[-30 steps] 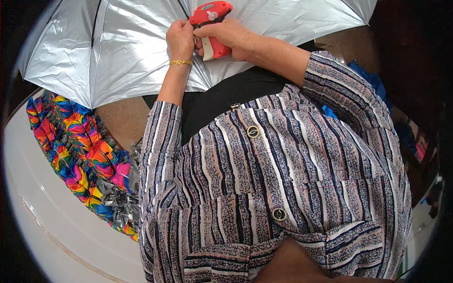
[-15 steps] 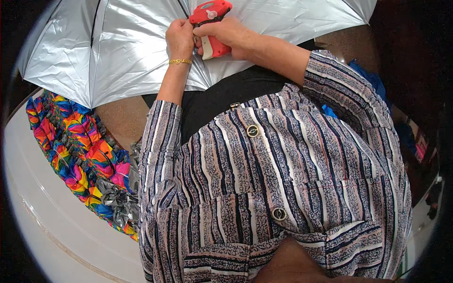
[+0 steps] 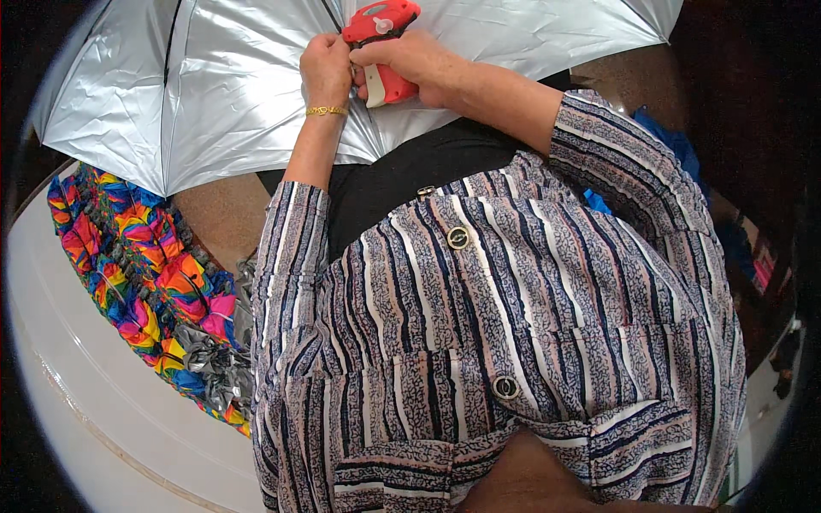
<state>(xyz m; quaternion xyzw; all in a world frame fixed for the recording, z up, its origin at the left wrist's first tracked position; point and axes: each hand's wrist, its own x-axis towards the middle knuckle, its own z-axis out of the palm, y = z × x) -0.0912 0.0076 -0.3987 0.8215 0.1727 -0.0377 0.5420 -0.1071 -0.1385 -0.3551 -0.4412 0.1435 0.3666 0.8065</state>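
Across my lap at the top lies an umbrella canopy, silver, creased and spread open, with thin dark ribs. My right hand is wrapped round a red and white hand-held tool, which has a small clear round piece on its upper part. Close against that tool is my left hand, a gold bracelet at its wrist. Its fingers are closed in a pinch over the canopy, and whatever is between them is hidden. Both hands meet near a dark rib, the thumb of the right one pointing toward the left.
To my left, bundles of rainbow-coloured folded fabric lie in rows, with crumpled silver material beside them. A curved white surface lies under and beyond these. Blue material shows behind my right arm.
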